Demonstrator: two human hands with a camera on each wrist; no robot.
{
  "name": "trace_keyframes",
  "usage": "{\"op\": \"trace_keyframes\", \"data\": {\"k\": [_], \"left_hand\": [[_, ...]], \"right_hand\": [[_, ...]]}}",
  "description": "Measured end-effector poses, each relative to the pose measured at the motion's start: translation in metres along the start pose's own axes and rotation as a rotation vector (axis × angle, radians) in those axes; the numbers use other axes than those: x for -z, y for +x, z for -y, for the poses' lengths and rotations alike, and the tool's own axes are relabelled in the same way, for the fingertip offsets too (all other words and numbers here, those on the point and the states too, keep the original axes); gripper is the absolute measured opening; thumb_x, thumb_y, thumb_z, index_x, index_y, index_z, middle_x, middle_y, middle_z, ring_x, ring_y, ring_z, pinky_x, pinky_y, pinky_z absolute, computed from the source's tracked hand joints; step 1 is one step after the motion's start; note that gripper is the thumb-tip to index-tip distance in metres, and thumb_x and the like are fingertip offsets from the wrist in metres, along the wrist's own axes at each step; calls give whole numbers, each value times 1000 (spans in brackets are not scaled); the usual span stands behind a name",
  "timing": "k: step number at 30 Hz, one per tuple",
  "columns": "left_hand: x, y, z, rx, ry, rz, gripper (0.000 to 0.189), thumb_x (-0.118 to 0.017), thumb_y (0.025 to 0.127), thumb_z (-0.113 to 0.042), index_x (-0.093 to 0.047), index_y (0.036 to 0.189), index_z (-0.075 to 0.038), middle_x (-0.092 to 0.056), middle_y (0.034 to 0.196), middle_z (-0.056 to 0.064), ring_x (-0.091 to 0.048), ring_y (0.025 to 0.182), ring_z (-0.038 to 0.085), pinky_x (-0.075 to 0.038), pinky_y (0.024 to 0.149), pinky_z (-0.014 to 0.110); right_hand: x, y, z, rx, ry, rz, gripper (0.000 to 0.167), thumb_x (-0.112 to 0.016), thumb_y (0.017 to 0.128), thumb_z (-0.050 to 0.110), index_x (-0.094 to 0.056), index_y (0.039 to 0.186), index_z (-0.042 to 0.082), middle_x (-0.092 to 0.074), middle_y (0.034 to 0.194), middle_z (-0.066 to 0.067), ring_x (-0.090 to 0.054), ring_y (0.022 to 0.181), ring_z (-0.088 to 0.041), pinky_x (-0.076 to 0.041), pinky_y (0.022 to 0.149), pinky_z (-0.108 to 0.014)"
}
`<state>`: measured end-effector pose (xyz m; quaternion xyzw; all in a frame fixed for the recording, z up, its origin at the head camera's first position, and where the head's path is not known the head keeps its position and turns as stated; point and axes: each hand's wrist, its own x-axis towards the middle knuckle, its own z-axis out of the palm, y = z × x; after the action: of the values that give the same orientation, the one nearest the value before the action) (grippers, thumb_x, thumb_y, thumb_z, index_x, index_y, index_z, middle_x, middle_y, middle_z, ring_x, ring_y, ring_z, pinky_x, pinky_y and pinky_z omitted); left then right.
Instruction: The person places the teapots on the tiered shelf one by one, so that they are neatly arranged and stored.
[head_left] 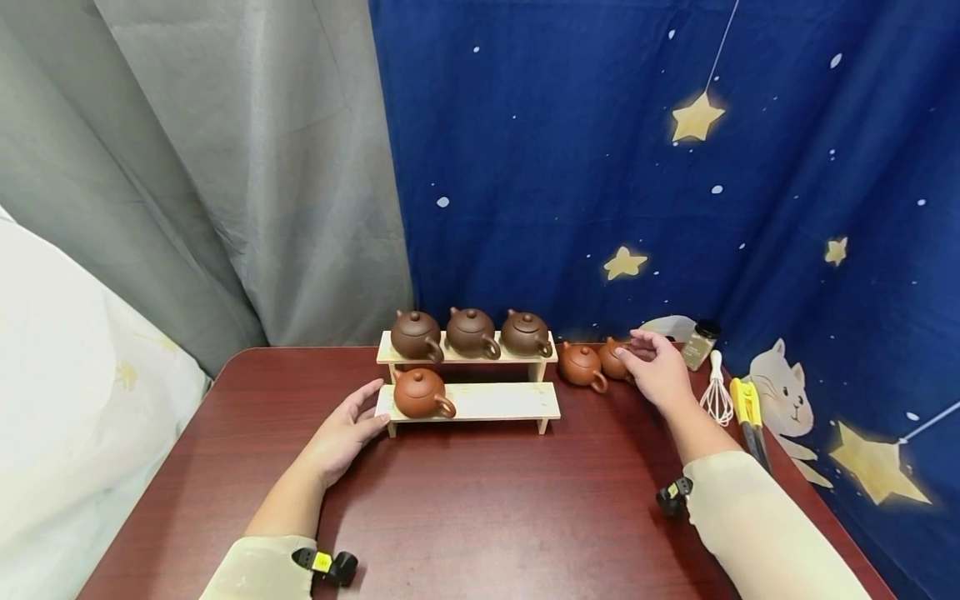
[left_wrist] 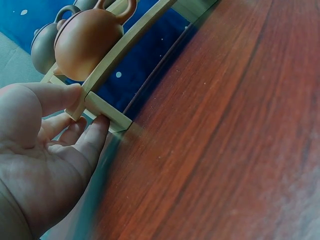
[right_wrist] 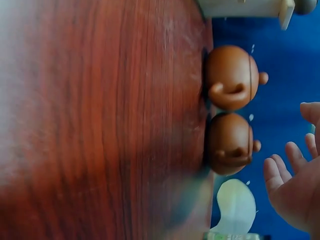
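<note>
My left hand (head_left: 341,437) grips the left end of the lower step of a two-step wooden display stand (head_left: 502,402); in the left wrist view the thumb lies on the board's end, with fingers beneath. On that step sits a reddish-brown teapot (head_left: 418,394), close to the thumb. Three dark brown teapots (head_left: 470,334) line the upper step. To the right of the stand, two more reddish-brown teapots, a nearer one (right_wrist: 230,77) and an outer one (right_wrist: 227,142), stand side by side on the table. Beside the outer one hovers my right hand (head_left: 660,375), fingers spread and apart from it in the right wrist view.
Right of my right hand are a jar with a black lid (head_left: 701,343), a white whisk (head_left: 717,398) and a yellow-and-grey tool (head_left: 747,408) along the table's edge. A blue star-patterned curtain (head_left: 525,167) and a grey curtain (head_left: 300,183) hang behind the dark red table (head_left: 480,500).
</note>
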<state>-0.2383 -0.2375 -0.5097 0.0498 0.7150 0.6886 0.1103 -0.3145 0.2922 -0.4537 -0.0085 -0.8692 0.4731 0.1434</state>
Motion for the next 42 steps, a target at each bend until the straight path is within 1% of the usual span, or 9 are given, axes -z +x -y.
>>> {"op": "trace_keyframes", "data": {"k": [3,5,7,15,21,24,30,36,42], "left_hand": [[0,0,0,0,2,-2,80,-63,107,-9,-15,172,-9,-31,173,18,-59,123,-8,-53,100,17],[0,0,1,-3,-1,0,80,-62,107,-8,-15,172,-9,-33,172,20,-60,122,-8,-53,100,17],[0,0,0,-4,-2,0,80,-62,107,-8,-15,172,-9,-35,171,22,-61,122,-7,-54,100,18],[0,-1,-1,-2,-2,0,79,-62,107,-7,-15,172,-9,-33,172,21,-60,122,-8,-54,100,17],[0,-1,0,2,-5,0,80,-62,108,-9,-15,172,-9,-28,175,16,-59,123,-10,-53,101,16],[0,-1,0,3,-5,2,80,-62,108,-9,-15,172,-9,-28,175,16,-58,123,-10,-53,101,16],[-1,-1,0,0,-6,5,80,-62,108,-9,-14,172,-9,-27,175,17,-58,124,-10,-53,101,16],[-1,-1,0,3,-9,4,79,-61,108,-8,-14,172,-8,-28,175,17,-58,123,-9,-53,100,16],[0,0,1,1,-14,2,79,-61,108,-8,-15,172,-9,-27,175,16,-58,123,-9,-53,100,16]], "right_hand": [[0,9,-7,-18,-23,6,58,-75,101,29,-57,149,2,-64,146,-26,-64,133,-40,-55,95,-21],[0,13,-11,-37,-39,15,61,-75,100,29,-56,150,1,-62,148,-27,-62,136,-42,-52,107,-33],[-1,17,-14,-63,-59,31,64,-76,100,31,-53,153,2,-61,150,-26,-60,138,-41,-48,114,-50],[-11,27,-24,-134,-55,84,76,-76,99,34,-45,159,1,-52,158,-27,-51,147,-43,-42,121,-55],[-19,30,-31,-162,-26,124,81,-78,98,30,-40,161,-1,-47,163,-27,-45,151,-43,-38,125,-54],[-22,28,-32,-170,-24,136,82,-80,96,26,-39,161,-2,-46,163,-28,-46,150,-42,-37,126,-52],[-26,26,-33,-167,-59,124,82,-82,92,22,-42,159,-4,-52,157,-29,-52,143,-42,-40,124,-51],[-27,27,-37,-157,-101,107,81,-82,93,24,-44,158,-5,-54,154,-30,-54,141,-42,-42,123,-52],[-19,23,-33,-166,-108,95,81,-82,93,25,-44,159,-3,-54,155,-30,-54,142,-44,-42,123,-53]]}}
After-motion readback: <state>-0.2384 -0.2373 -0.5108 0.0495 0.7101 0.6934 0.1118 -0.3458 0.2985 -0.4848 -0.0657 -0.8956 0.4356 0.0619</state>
